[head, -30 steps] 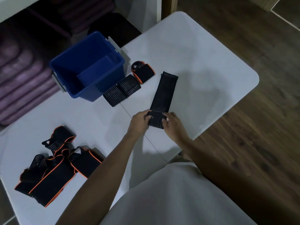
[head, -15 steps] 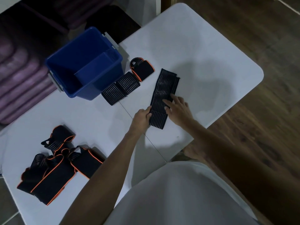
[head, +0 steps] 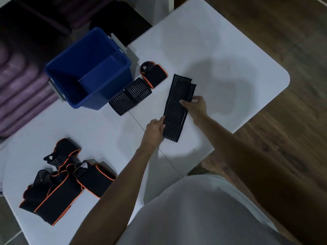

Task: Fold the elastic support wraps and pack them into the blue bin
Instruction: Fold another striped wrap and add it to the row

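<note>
A: Nearest us we log the pile of orange-trimmed wraps (head: pixel 58 184), heaped by the table's (head: pixel 221 50) near left edge. Bare tabletop lies between it and the hands.

B: Noted. Left hand (head: pixel 154 129): fingers curled together, gripping the left edge of the ribbed black wrap (head: pixel 178 106) close to its near end. That end lies just inside the table's near edge.

A: Right hand (head: pixel 195 106): thumb on top of the wrap, fingers curled at its right edge, pinching it about midway. We see a second layer offset at the far end, so the strip lies doubled, flat on the table.

B: Open room: bare white surface to the right of the wrap, out to the rounded corner, and beyond its far end.

A: Left of the wrap, a folded ribbed wrap (head: pixel 131 96) touches the blue bin's (head: pixel 116 93) wall; a small orange-edged wrap (head: pixel 154 74) lies just beyond it.

B: The bin stands near the far left edge. We see no wraps on its visible floor.
</note>
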